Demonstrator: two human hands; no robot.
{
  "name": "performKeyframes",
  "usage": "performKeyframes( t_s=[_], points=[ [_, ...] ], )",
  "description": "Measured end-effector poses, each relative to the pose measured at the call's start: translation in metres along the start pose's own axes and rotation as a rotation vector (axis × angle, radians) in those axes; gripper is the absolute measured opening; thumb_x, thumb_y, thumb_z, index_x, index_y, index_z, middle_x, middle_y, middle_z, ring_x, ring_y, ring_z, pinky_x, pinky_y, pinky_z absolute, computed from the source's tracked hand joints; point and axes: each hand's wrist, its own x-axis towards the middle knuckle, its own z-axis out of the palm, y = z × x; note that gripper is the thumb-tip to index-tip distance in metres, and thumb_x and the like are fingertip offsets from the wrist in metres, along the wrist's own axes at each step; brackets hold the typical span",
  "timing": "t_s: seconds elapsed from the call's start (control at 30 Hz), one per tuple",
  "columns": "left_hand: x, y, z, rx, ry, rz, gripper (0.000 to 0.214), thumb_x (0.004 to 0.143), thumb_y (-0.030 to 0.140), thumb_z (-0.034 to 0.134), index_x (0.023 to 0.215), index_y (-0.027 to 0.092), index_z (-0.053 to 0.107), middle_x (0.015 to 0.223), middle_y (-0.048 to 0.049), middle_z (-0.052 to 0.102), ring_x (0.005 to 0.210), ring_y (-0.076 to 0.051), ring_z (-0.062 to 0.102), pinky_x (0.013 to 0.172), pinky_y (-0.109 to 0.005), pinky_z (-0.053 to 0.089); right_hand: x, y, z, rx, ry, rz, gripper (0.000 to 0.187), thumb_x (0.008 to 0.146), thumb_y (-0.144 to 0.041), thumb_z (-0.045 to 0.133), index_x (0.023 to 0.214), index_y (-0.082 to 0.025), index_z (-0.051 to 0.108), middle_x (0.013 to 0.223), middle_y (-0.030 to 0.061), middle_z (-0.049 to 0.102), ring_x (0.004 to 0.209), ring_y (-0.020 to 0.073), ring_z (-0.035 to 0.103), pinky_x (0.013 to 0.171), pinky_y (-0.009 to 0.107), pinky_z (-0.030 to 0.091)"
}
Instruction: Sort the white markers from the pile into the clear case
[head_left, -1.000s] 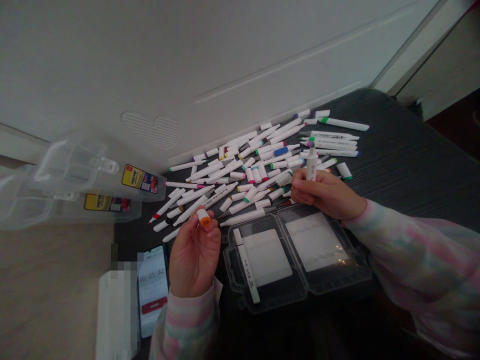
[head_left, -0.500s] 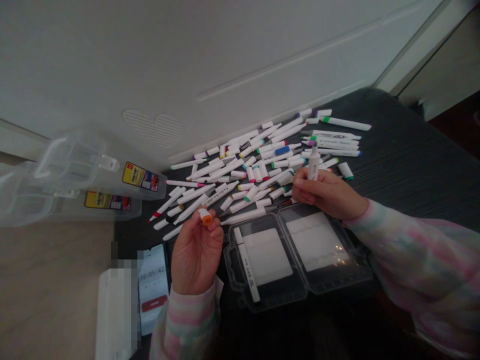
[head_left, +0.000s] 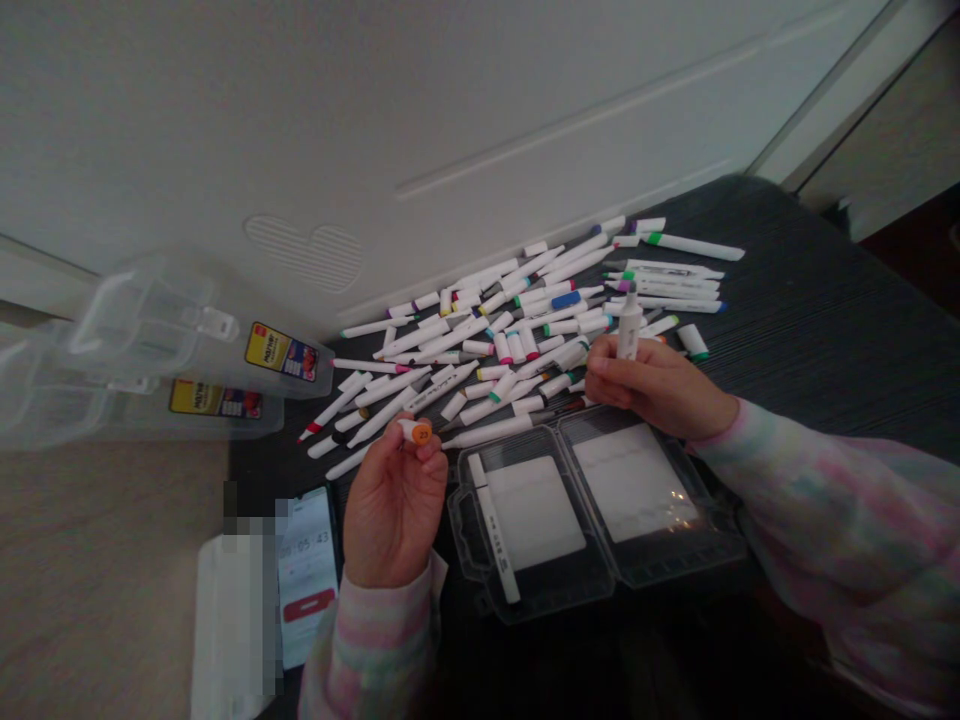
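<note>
Between the fingertips of my left hand (head_left: 395,510) is a white marker cap (head_left: 417,431) with an orange numbered end. My right hand (head_left: 652,385) is closed around an uncapped white marker (head_left: 628,325), held upright with its grey nib end on top. Below and between my hands lies an open clear plastic case (head_left: 611,575) with white panels inside. One capped white marker (head_left: 495,530) rests along the left side of the case. Behind it, many loose white markers (head_left: 450,340) and caps with coloured ends (head_left: 516,346) are spread over the dark table.
Two clear marker boxes (head_left: 289,395) with yellow labels stand at the left. A phone (head_left: 309,580) showing a running timer lies left of my left wrist, beside a white object (head_left: 225,630). A pale panel with a heart relief (head_left: 304,252) rises behind the dark table (head_left: 795,270).
The cap in my left hand has turned slightly, its orange end now facing more to the right. My right hand and its marker stay almost still.
</note>
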Motion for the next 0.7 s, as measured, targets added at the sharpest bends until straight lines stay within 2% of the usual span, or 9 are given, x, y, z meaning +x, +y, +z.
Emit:
performKeyframes(
  t_s=[0.23,0.7],
  points=[
    [0.0004,-0.001,0.0009,0.057,0.049,0.053,0.016,0.08,0.011,0.04,0.076,0.012,0.056,0.067,-0.0015,0.053,0.059,-0.006,0.051,0.049,-0.012,0.043,0.0002,-0.0004,-0.0001,-0.021,0.004,-0.005,0.027,0.073,-0.036,0.057,0.06,-0.017,0.043,0.042,-0.0066,0.035,0.041,0.0059,0.032,0.044,0.024,0.023],
    [0.0027,-0.0007,-0.0011,0.063,0.105,0.062,0.016,0.076,0.007,0.043,0.077,0.013,0.058,0.068,-0.0008,0.059,0.064,-0.007,0.057,0.053,-0.012,0.047,-0.0005,0.0004,-0.0008,-0.002,0.005,-0.005,0.025,0.074,-0.034,0.057,0.061,-0.017,0.043,0.043,-0.0066,0.036,0.042,0.006,0.033,0.045,0.024,0.023]
  ],
)
